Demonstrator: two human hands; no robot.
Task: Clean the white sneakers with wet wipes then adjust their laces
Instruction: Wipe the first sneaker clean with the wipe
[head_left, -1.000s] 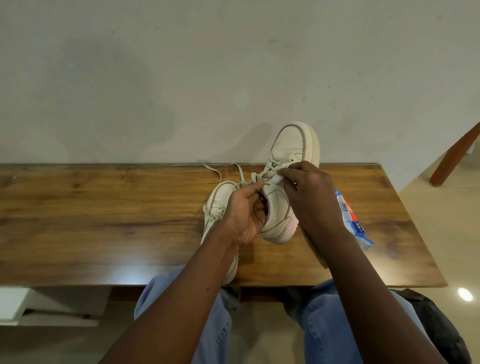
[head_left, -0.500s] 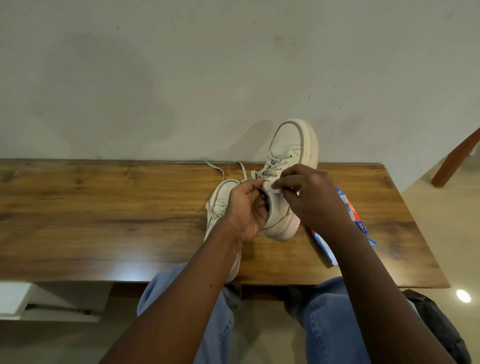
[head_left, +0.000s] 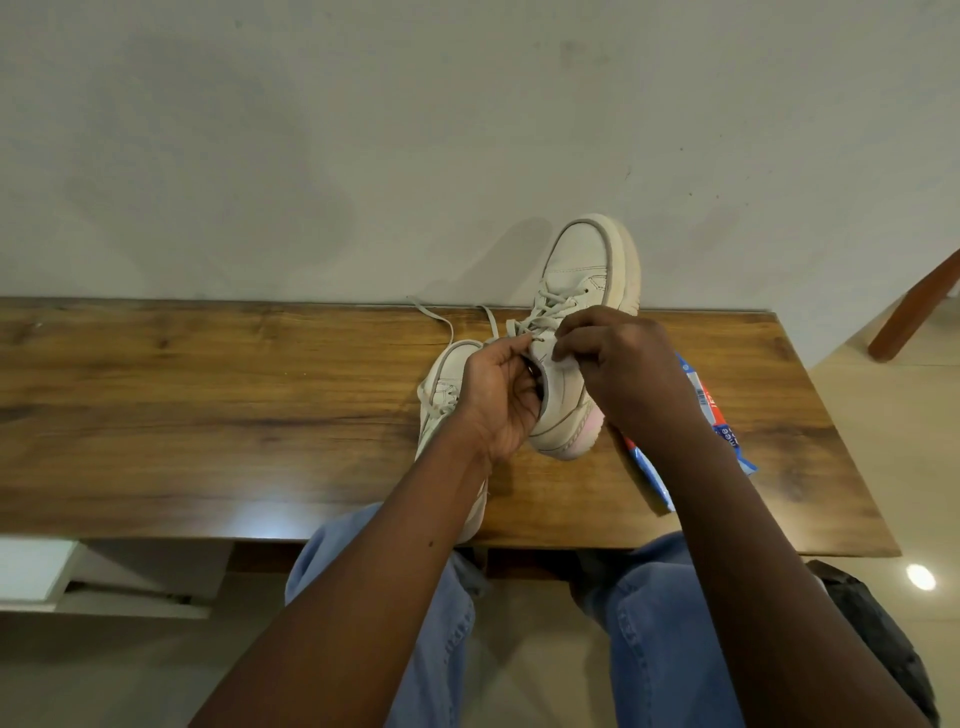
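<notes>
Two white sneakers sit near the middle of the wooden tabletop (head_left: 208, 415), a little toward 3 o'clock. The raised sneaker (head_left: 576, 270) is tipped up on its heel, with its toe pointing to about 1 o'clock past the tabletop's far edge and its pink-tinted heel touching the wood. The flat sneaker (head_left: 445, 374) lies just beside it at 9 o'clock, toe toward 12 o'clock, and is largely hidden behind the left forearm.

The left hand (head_left: 498, 400) grips the raised sneaker at its opening, fingers curled round the collar and thumb up by the lowest eyelets. The right hand (head_left: 623, 369) comes in from 3 o'clock, its fingertips pinching a small white wipe (head_left: 565, 362) against the sneaker's side just below the laces (head_left: 540, 312). A loose lace end (head_left: 441, 319) trails across the wood toward 10 o'clock.

A blue, red and white pack of wipes (head_left: 730, 436) lies flat at 4 o'clock from the raised sneaker, partly covered by the right forearm.

Blue jeans (head_left: 660, 623) show below the near edge. A dark bag (head_left: 878, 639) lies on the floor at 5 o'clock, and a wooden chair leg (head_left: 914, 306) slants in at 2 o'clock.
</notes>
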